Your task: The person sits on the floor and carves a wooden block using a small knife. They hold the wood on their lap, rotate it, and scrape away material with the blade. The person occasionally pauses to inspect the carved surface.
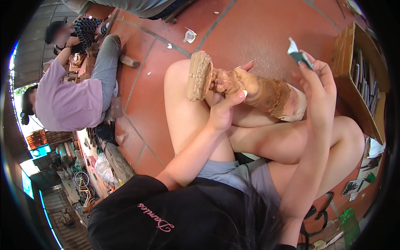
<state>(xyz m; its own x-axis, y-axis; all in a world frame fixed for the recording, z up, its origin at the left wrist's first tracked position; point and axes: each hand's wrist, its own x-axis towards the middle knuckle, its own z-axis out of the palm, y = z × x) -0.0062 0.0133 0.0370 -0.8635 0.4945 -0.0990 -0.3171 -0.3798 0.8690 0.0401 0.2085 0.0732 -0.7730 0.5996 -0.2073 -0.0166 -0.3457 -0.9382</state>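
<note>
A carved wooden figure (273, 96) with swirling brown grain lies slantwise above my bare legs. One end has a rough, pale, squared block (199, 77); the other is a lighter cut face. My left hand (225, 109) is wrapped round the carving near the blocky end, thumb on top and some fingertips showing beyond it. Raised to the right, apart from the wood, my right hand (321, 81) pinches a small folded piece of sandpaper (301, 57), dark green with a whitish back. Part of the carving's underside is hidden.
An open cardboard box (348, 71) holding many thin flat pieces stands at the right. A phone (353, 187) and a green plastic bag (349, 227) lie lower right. White scraps (189, 36) dot the red tiles (146, 100). A co-worker in a lilac shirt (71, 100) sits at left.
</note>
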